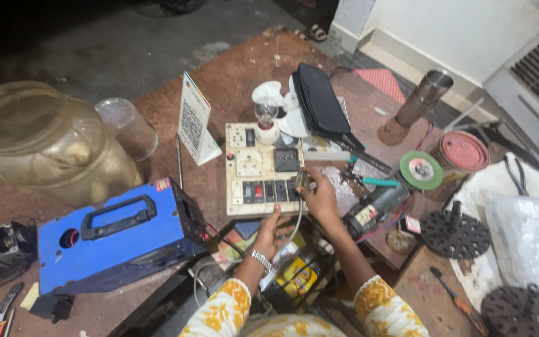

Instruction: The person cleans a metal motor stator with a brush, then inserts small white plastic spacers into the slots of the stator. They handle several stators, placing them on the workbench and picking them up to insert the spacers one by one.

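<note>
Plug [301, 180] sits at the lower right corner of the cream switchboard [263, 170], pinched in the right hand [320, 198], grip clenched on plug body from the right side. Grey cable [297, 221] runs down from the plug, toward the person, passing just right of the left hand [271, 229]. Left hand rests at the near edge of the switchboard, fingers spread flat against it, grasping nothing; looks like bracing. To do this well, judged: keep the left hand pressing so the board doesn't slide, line pins square to the socket, push straight, fingers off the metal, cable slack. Just above the grip: black meter panel [286, 160]; further beyond, a bulb in a holder [266, 115] and a black pouch [320, 103]. Right of the grip, close: angle grinder [375, 205] with teal-handled tool [372, 181] touching the clutter; green disc [420, 170] further right. Left of the grip, well apart: blue machine case with black handle [116, 232]. All on a brown bench [232, 68]. Whether pins are seated, cannot tell.
</note>
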Tool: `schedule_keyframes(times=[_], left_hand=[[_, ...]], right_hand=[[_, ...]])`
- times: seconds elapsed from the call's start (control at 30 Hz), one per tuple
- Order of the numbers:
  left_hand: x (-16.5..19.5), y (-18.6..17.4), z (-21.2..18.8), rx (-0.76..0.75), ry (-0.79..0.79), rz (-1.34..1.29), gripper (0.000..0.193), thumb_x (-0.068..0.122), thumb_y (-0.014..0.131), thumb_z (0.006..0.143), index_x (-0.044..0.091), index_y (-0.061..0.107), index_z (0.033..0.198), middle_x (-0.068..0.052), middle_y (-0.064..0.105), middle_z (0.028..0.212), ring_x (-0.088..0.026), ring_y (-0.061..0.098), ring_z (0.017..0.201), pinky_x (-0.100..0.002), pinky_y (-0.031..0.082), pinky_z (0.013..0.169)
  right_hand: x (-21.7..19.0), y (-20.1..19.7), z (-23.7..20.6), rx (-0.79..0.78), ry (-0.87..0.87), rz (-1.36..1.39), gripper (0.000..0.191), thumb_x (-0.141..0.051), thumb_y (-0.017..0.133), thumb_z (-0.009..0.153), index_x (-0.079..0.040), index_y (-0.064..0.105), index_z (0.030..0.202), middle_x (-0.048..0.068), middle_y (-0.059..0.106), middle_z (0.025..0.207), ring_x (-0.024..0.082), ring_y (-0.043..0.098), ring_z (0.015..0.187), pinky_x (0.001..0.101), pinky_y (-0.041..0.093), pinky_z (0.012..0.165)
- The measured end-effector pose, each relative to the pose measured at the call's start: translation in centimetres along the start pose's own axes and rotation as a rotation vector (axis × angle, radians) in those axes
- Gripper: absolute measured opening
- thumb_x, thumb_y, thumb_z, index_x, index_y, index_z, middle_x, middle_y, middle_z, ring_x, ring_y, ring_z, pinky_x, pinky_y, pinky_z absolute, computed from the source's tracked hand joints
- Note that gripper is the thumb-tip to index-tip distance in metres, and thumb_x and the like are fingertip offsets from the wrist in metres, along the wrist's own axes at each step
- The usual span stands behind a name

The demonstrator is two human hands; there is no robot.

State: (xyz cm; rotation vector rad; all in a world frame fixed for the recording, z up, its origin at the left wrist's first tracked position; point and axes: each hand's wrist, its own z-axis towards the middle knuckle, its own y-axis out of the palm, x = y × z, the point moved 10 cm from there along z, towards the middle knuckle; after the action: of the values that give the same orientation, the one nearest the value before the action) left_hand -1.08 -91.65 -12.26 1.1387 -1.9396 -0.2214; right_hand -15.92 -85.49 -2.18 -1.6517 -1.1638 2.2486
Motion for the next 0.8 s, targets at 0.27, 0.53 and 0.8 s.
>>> schedule_keyframes(times=[0.27, 0.53, 0.8], left_hand=[[1.2, -2.7, 0.0, -0.015, -0.102, -0.046, 0.061, 0.050, 0.066, 0.092, 0.007, 0.057, 0.134, -0.011, 0.071, 0.119, -0.025, 0.069, 0.099, -0.045, 0.061, 0.086], [6.7, -8.3, -4.1, 0.266, 0.353, 0.977, 0.060, 0.060, 0.051, 0.100, 0.010, 0.067, 0.127, -0.018, 0.073, 0.108, -0.033, 0.068, 0.103, -0.044, 0.052, 0.090], [8.0, -8.2, -6.6, 0.359, 0.788, 0.979, 0.049, 0.027, 0.068, 0.092, 0.001, 0.053, 0.130, -0.019, 0.067, 0.109, -0.040, 0.064, 0.106, -0.049, 0.048, 0.093]], right_hand=[[-8.1, 5.0, 5.2, -0.078, -0.327, 0.106, 0.057, -0.011, 0.087, 0.076, -0.014, 0.070, 0.131, 0.014, 0.073, 0.101, 0.021, 0.068, 0.091, 0.0386, 0.055, 0.077], [-13.5, 12.1, 11.2, -0.132, -0.241, -0.166, 0.055, -0.017, 0.082, 0.078, -0.016, 0.065, 0.129, 0.021, 0.068, 0.115, 0.039, 0.067, 0.102, 0.0479, 0.052, 0.087], [-15.1, 16.3, 13.8, -0.109, -0.330, -0.454, 0.051, -0.016, 0.084, 0.079, -0.001, 0.061, 0.122, 0.034, 0.059, 0.117, 0.049, 0.063, 0.106, 0.0524, 0.053, 0.089]])
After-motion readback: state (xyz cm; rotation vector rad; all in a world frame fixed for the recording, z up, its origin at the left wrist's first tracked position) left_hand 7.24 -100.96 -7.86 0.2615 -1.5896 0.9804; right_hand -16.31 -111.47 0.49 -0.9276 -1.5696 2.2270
